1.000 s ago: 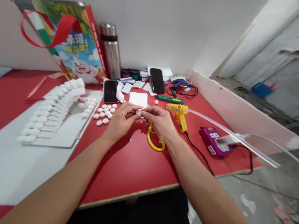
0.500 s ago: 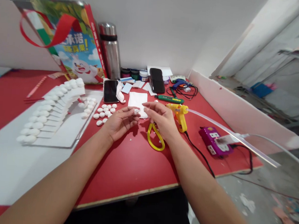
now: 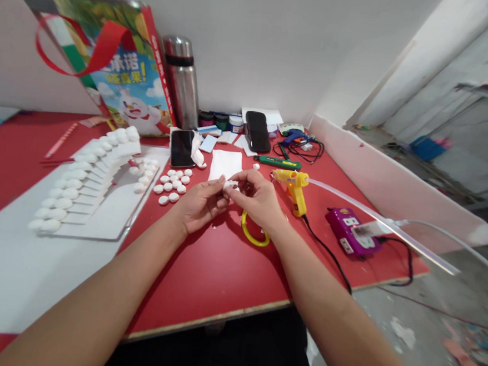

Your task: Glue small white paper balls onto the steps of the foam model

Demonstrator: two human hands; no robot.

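Between my two hands is a small white piece point(image 3: 229, 186), soft-looking, its kind too small to make out. My left hand point(image 3: 203, 203) pinches it between thumb and fingertips. From the other side, my right hand point(image 3: 258, 198) closes its thumb and fingers on the same piece. Under my right hand shows a yellow loop handle point(image 3: 249, 234), partly hidden by the hand. Several round white pads point(image 3: 172, 182) lie to the left of my left hand. A folded white tissue point(image 3: 225, 164) lies just beyond the fingertips.
A yellow glue gun point(image 3: 294, 189) with a long clear stick stands at right, near a purple power socket point(image 3: 352, 232). At left, rows of white pads sit on a stepped card model point(image 3: 101, 190). Phones point(image 3: 182, 148), a steel flask point(image 3: 182, 84) and a bag point(image 3: 122, 74) stand behind.
My right hand has moved left and its fingers now meet the white piece in my left hand. The yellow loop is more covered by my right hand.
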